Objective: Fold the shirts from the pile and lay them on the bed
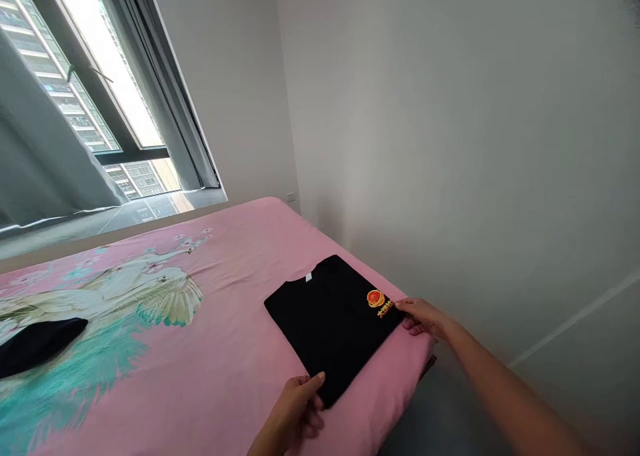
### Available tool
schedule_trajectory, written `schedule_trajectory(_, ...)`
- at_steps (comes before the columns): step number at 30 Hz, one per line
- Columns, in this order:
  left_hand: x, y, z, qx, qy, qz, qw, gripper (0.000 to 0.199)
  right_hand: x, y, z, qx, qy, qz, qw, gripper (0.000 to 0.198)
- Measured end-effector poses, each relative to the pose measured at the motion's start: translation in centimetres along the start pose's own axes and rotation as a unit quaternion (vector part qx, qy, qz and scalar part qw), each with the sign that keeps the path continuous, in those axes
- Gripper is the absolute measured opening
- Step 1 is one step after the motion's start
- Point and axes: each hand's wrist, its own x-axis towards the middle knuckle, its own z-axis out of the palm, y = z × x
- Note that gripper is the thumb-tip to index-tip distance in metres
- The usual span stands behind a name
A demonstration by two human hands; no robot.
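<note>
Black cotton-looking shirt (337, 329) lies on the pink bed (225, 376), close to its right edge; it seems already folded into a flat block, with letting go not yet done. Left hand (299, 408) pinches the near corner, right hand (423, 317) the corner beside the logo (376, 299). Wall (450, 176) limits the right; bare bedding opens leftward.

We log one bed (220, 389), dressed in a pink sheet (245, 243) printed on the left with a pale bird (135, 283) and teal plumes (95, 356). Directly on it, we note a black shirt (335, 323), folded flat near the right-hand edge, neck tag (309, 277) and red-yellow print (379, 301) uppermost; far left, a dark item (40, 344), partly out of view.
</note>
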Motion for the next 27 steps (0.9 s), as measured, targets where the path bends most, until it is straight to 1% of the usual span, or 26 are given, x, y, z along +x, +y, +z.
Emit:
schedule_trajectory(3,0.8,-0.4,0.3,0.036,0.01,-0.014,0.999,0.048,0.9,-0.1,0.4,-0.023,0.001,0.043,0.999,0.038)
schedule_trajectory(6,1.0,-1.0,0.8,0.053,0.015,-0.024,0.998,0.051,1.0,0.2,0.8,-0.048,0.012,0.062,0.997,0.034)
schedule_trajectory(10,0.2,-1.8,1.1,0.068,0.012,-0.04,0.997,0.057,0.4,1.1,0.6,-0.097,0.008,0.089,0.991,0.032)
schedule_trajectory(13,-0.6,-2.2,1.3,0.077,0.023,-0.033,0.996,0.056,-0.2,1.7,0.3,-0.147,0.007,0.095,0.984,0.034)
schedule_trajectory(16,-1.1,-2.6,1.7,0.082,0.041,-0.009,0.996,0.053,-0.3,1.9,0.3,-0.196,0.022,0.074,0.978,0.037)
schedule_trajectory(20,-1.4,-2.9,2.1,0.086,0.058,0.007,0.995,0.048,-0.3,2.0,0.4,-0.262,0.055,0.008,0.963,0.036)
schedule_trajectory(23,-1.5,-3.4,2.2,0.093,0.068,-0.001,0.993,0.045,-0.6,2.3,0.2,-0.315,0.069,-0.029,0.946,0.035)
schedule_trajectory(25,-1.5,-3.8,2.3,0.104,0.077,0.0,0.992,0.044,-1.1,2.3,0.0,-0.354,0.077,-0.04,0.931,0.035)
schedule_trajectory(27,-1.4,-4.3,2.5,0.119,0.085,0.01,0.989,0.044,-1.8,2.0,0.1,-0.393,0.096,-0.044,0.913,0.032)
